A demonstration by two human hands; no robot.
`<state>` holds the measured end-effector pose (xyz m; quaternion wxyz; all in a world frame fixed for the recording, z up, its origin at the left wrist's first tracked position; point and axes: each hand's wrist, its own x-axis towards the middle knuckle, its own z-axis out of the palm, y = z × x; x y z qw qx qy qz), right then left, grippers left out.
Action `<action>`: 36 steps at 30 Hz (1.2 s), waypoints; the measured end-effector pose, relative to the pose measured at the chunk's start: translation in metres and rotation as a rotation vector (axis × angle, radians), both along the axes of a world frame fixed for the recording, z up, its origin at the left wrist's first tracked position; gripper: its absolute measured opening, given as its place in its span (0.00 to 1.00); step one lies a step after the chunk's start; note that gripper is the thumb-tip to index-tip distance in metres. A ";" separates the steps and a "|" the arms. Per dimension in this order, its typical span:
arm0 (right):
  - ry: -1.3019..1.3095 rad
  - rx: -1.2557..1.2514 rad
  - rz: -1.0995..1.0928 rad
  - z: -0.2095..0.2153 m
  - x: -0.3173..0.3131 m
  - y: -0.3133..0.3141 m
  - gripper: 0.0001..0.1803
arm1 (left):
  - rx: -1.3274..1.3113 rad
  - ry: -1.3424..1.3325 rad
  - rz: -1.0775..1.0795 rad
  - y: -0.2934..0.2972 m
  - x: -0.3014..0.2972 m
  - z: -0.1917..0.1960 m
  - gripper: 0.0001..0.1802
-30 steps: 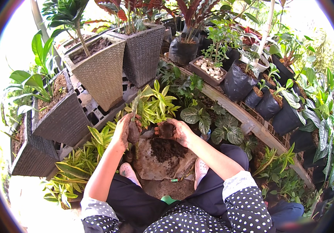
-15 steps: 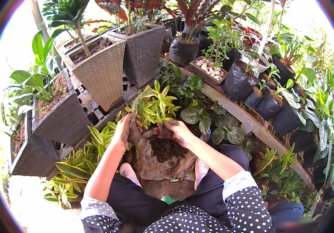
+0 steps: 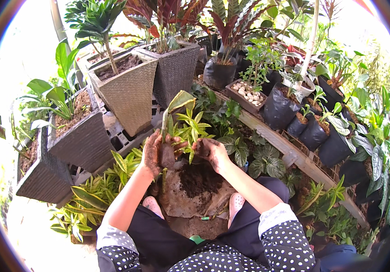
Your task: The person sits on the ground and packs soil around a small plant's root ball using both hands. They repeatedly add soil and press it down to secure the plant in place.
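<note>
My left hand, dark with soil, holds a young snake plant upright by its base. One of the plant's broad, yellow-edged leaves bends over to the right at the top. A dark, soil-coated lump sits at the plant's base against my palm and fingers. Just to the right, my right hand is apart from the plant, its muddy fingers curled in; what they hold, if anything, is hidden. Below both hands, a heap of dark soil lies on a flattened, dirty sack-like sheet between my feet.
Tall textured planters stand at the left. A metal ledge runs down the right, with black plant bags and a pebble-topped pot along it. Yellow-green plants grow close on my left, striped-leaf plants on my right.
My left hand has shifted right and turned, bringing the plant's bent leaf higher and more into sight. My right hand has moved slightly right, its fingers still curled. The whole view has tilted a little.
</note>
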<state>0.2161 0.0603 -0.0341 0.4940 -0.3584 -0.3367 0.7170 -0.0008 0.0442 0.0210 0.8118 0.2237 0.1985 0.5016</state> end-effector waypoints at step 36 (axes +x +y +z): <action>-0.688 0.897 -0.417 0.007 -0.036 -0.138 0.17 | 0.188 -0.107 0.203 -0.077 0.084 -0.071 0.28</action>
